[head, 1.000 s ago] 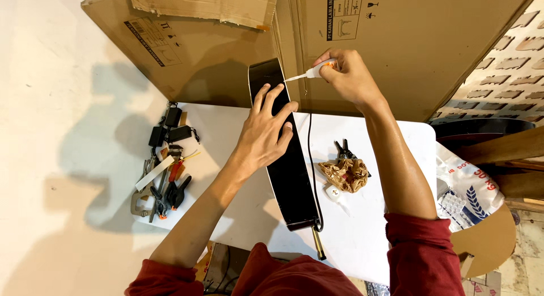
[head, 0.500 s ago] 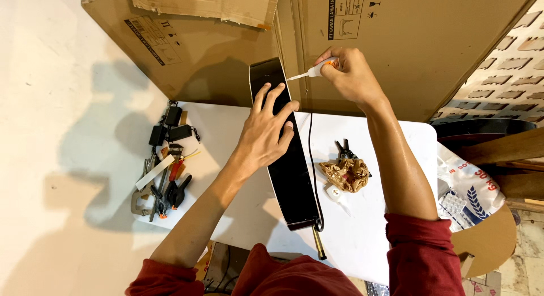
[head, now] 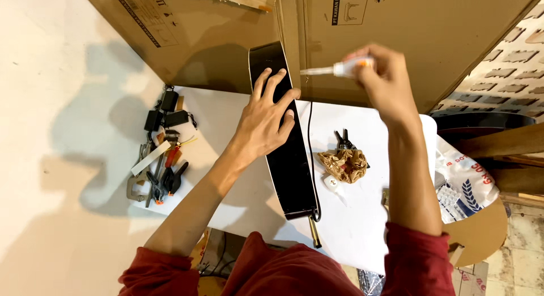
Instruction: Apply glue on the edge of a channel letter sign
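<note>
A long glossy black strip (head: 296, 177) lies lengthwise down the middle of a white table (head: 226, 114), its far end resting against cardboard. My left hand (head: 266, 119) presses flat on the strip's upper part, fingers spread. My right hand (head: 382, 80) is raised above the table's far edge and holds a small white glue bottle (head: 340, 68) with a long thin nozzle pointing left, toward the strip's far end. A thin black cord (head: 310, 160) runs along the strip's right side.
Large cardboard boxes (head: 396, 24) stand behind the table. Clamps, pliers and black adapters (head: 161, 154) pile at the left edge. A crumpled brown rag (head: 343, 163), black pliers and a small white cap sit right of the strip. A printed plastic bag (head: 464, 182) hangs at the right.
My right hand has lifted the glue bottle slightly and shifted it rightward, away from the strip's far end. My left hand stays flat on the strip.
</note>
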